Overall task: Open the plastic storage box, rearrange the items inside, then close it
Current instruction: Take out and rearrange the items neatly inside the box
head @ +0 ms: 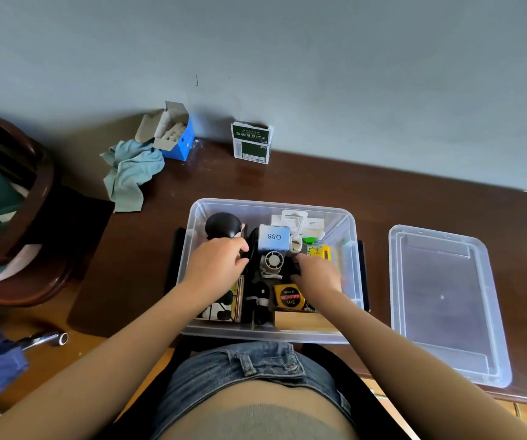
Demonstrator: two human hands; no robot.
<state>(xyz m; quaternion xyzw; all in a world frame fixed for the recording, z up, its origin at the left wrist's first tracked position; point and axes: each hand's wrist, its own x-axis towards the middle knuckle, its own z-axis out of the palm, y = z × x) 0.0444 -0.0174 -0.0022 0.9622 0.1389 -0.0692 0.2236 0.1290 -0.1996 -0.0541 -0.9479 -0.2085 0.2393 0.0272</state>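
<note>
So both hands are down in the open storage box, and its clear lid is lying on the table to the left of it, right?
Not quite. The head view shows the lid lying on the table to the right of the storage box, not the left. Both the left hand and right hand are inside it.

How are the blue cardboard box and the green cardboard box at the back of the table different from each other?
The blue box has its flaps open and shows white pieces inside; the green box shows nothing of its contents. The blue box leans and touches a light blue cloth; the green box stands upright and alone. The blue box is left of the green box. Both are small cardboard boxes near the wall, outside the storage box.
</note>
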